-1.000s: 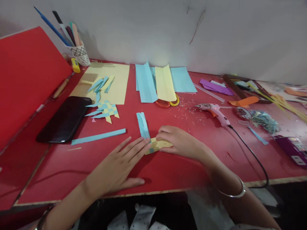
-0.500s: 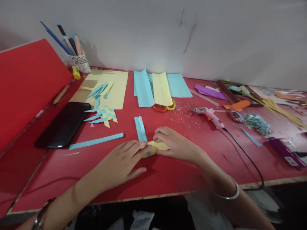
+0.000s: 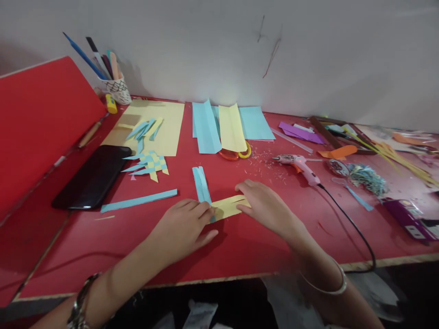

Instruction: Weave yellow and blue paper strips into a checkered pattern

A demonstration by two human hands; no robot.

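Observation:
Near the front of the red table, a light blue paper strip piece and a yellow paper strip piece cross, forming a small weave. My left hand is closed on the crossing, with its fingers bent together against the strips and its thumb out to the side. The fingers cover part of the weave. At the yellow piece's right end, where slits separate the strips, my right hand lies open. Its thumb and forefinger are apart on either side of the strip ends. A single blue strip lies left.
A black phone, a woven blue-and-yellow paper piece and a yellow sheet lie left. Folded papers stand over scissors at the back. A pink glue gun with its cord is right.
My right hand has moved right and its fingers have opened out. The yellow strips now extend flat to the right. My left hand has stayed at the crossing, its fingers more bent.

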